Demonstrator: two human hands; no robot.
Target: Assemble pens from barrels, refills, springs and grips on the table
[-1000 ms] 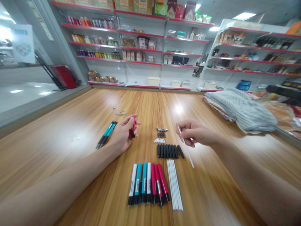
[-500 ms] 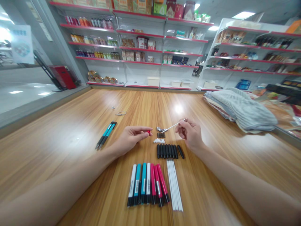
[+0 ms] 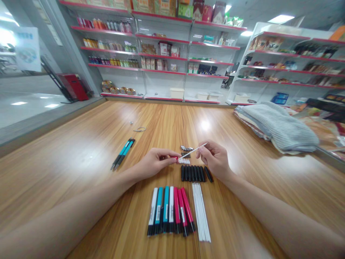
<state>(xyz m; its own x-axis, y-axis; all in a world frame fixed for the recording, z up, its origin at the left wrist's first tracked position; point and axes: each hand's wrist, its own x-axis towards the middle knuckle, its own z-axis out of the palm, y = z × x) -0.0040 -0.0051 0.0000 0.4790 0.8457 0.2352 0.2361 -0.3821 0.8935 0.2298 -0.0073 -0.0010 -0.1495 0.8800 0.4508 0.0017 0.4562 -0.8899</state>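
My left hand (image 3: 156, 163) is closed around a red pen barrel (image 3: 175, 158), only its open end showing past my fingertips. My right hand (image 3: 214, 158) pinches a thin white refill (image 3: 192, 151) that slants down to the left, its tip right at the barrel's end. Both hands hover over a wooden table (image 3: 81, 151). Below them lie a row of black grip pieces (image 3: 194, 173), small white parts (image 3: 184, 161) and metal tips (image 3: 186, 148). Nearer me lie several pen barrels (image 3: 170, 210) in white, teal and red, and a bundle of white refills (image 3: 201, 210).
Two teal pens (image 3: 123, 153) lie left of my hands, with a small metal ring (image 3: 139, 129) farther back. Folded grey cloth (image 3: 280, 126) sits on the table's right side. Shop shelves (image 3: 161, 54) with packaged goods line the back wall.
My hands have come together and moved nearer to me. The refill swung from pointing down to slanting left, and its tip now meets the red barrel, which turned sideways in my left hand.
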